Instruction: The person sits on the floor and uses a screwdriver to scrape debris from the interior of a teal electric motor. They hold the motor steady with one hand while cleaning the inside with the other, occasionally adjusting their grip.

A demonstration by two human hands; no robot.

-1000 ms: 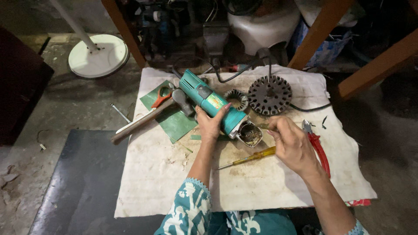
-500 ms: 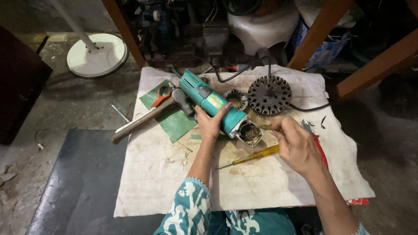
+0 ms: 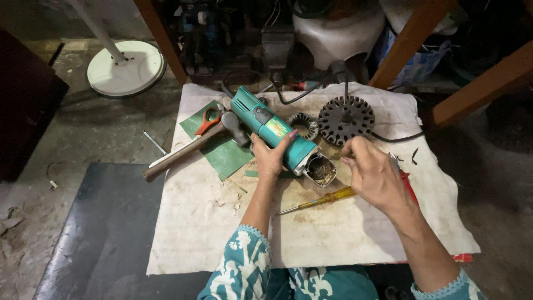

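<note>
Left hand (image 3: 270, 158) has a closed grip around the teal power tool (image 3: 272, 130), fingers wrapped over the body near its open front end, which shows a dark cavity with metal parts inside. The tool lies slanted on the white cloth (image 3: 222, 222), open end toward the person. Right hand (image 3: 375, 175) hovers just beside that open end, fingers pinched together; whether anything sits between the fingertips, I cannot tell.

Under the right hand lies a yellow-handled screwdriver (image 3: 322, 199), and red-handled pliers (image 3: 408, 186) peek out from behind it. A dark slotted metal disc (image 3: 345, 119) rests near the far edge, a smaller ringed part (image 3: 304, 125) beside it. A hammer (image 3: 189, 150) lies across a green sheet (image 3: 222, 153), with orange-handled scissors (image 3: 208, 119) on that sheet.

The cloth is spread on the floor, stained brown in the middle. A dark mat (image 3: 105, 233) sits to the left, and a white round stand base (image 3: 126, 68) rests on the concrete beyond. Wooden legs (image 3: 408, 41) slant up behind.
</note>
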